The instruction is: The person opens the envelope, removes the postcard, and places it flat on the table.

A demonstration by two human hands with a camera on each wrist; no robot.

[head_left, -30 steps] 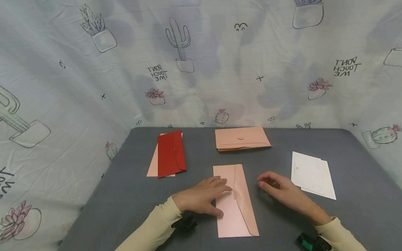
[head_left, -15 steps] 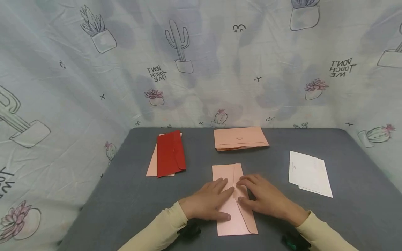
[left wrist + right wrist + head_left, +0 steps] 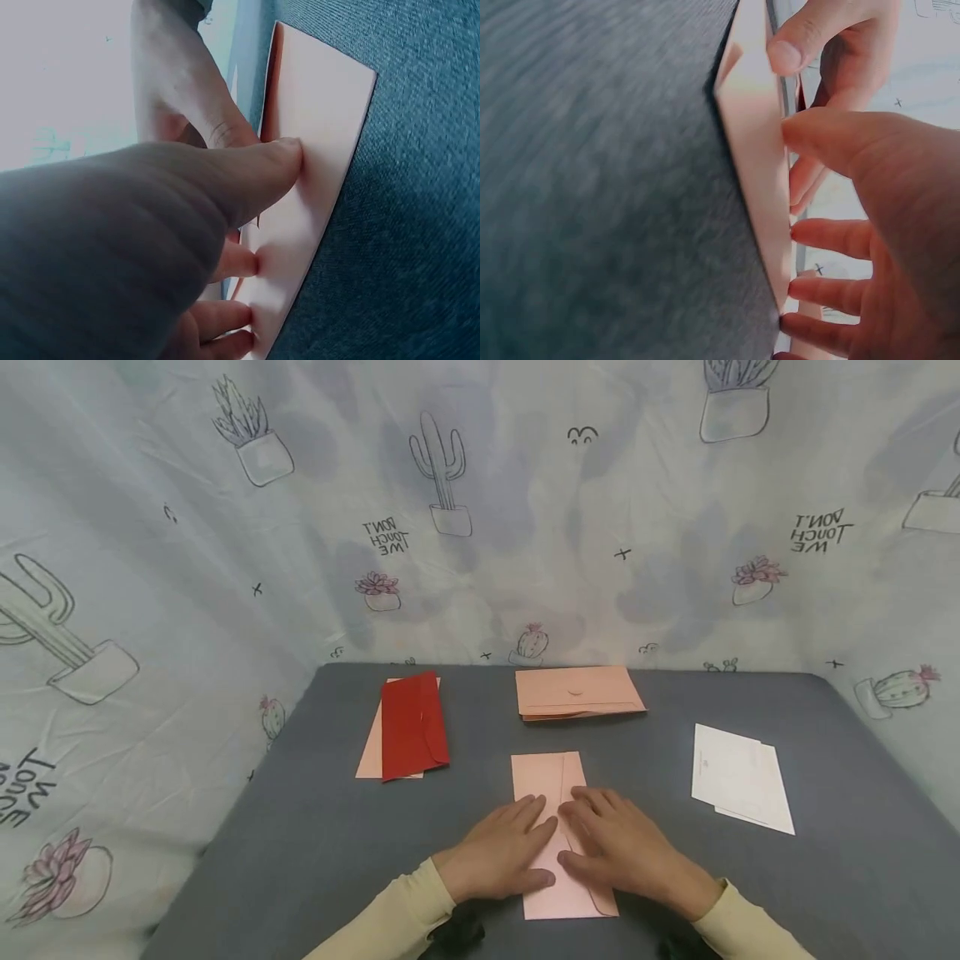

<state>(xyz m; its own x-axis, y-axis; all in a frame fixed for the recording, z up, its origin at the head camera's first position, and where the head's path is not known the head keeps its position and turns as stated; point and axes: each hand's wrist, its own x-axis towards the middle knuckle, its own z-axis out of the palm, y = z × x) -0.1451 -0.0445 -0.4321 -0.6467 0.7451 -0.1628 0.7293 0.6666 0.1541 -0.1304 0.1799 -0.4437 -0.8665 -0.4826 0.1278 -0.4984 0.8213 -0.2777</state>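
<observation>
A pale pink envelope [image 3: 543,777] lies lengthwise on the grey table in front of me, its long flap on the right side. My left hand [image 3: 498,852] rests on its left part with fingers spread and the thumb [image 3: 277,161] touching the paper. From the right, my right hand [image 3: 626,843] lies over the flap, fingertips [image 3: 802,229] pressed on it near the flap's edge. In the head view the two hands face each other over the envelope's middle, thumbs close together. The hands cover part of the flap edge.
A red envelope [image 3: 412,727] overlaps a pink one [image 3: 370,752] at the back left. Several pink envelopes [image 3: 577,689] are stacked at the back centre. White cards [image 3: 738,777] lie on the right. A printed cloth [image 3: 510,510] hangs behind the grey table [image 3: 315,827].
My right hand has come left from beside the envelope onto its flap. The left hand stays on the envelope, shifted slightly toward me. The envelope lies nearly where it was.
</observation>
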